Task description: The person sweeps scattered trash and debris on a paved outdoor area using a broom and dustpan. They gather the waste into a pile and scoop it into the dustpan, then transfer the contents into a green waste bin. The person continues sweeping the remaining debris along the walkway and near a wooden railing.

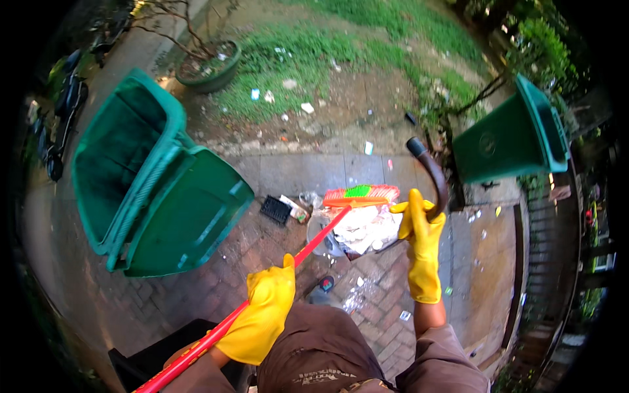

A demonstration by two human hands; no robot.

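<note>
My left hand [265, 311], in a yellow rubber glove, is wrapped round the red handle [213, 335] of a broom. The broom's orange head [337, 198], with red and green bristles, lies against the far side of a heap of white litter [367, 230]. A grey dustpan or tray-like edge [319, 241] shows at the heap's left; the rest is covered. My right hand [422, 245], gloved likewise, closes on a dark brown curved handle [436, 173], its thumb and one finger partly stretched out. What the curved handle joins onto is hidden.
A large green wheeled bin [124, 154] stands left, its lid [193, 213] hanging toward me. Another green bin [501, 141] is at the right. A black plastic tray [276, 209] lies left of the heap. Litter scraps dot the brick paving [377, 295] and grass; a potted plant [211, 72] stands behind.
</note>
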